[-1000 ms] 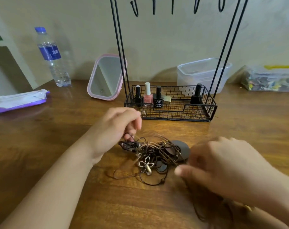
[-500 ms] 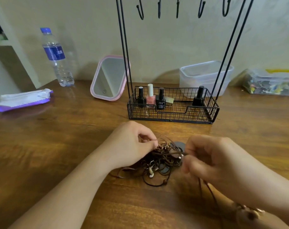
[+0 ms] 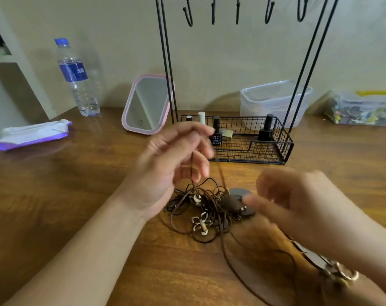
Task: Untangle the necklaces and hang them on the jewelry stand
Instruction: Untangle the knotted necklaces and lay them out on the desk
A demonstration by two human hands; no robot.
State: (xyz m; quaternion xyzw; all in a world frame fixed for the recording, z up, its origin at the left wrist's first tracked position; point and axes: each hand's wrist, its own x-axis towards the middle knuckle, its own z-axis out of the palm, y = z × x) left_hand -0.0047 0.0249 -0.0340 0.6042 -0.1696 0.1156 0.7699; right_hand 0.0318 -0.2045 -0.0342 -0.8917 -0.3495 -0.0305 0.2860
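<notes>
A: Where do we have the necklaces (image 3: 206,208) right now?

B: Most of them are a knotted heap of brown cords on the tabletop (image 3: 55,195), directly between our two wrists and in front of the jewelry stand (image 3: 243,142). A shell flower pendant and some dark discs sit in the heap.

A: And our left hand (image 3: 174,164)?

B: It is raised above the heap's left edge, fingers curled, pinching a cord near the fingertips. That cord drops almost straight down into the tangle, so its long axis runs vertical, from hand to heap.

A: Our right hand (image 3: 291,202)?

B: It is low, just beside the discs on the heap's right side. It is blurred; the fingers look curled, but we cannot tell whether they pinch anything. Another cord trails from the heap toward our right wrist, where a metal-ringed pendant lies.

A: So what does the next pull turn on?

B: We judge that the lifted strand goes up and away from us, toward the hooks (image 3: 238,12), which hang above and behind the heap. Our left hand is nearer them; the right is better placed to hold the heap down.
</notes>
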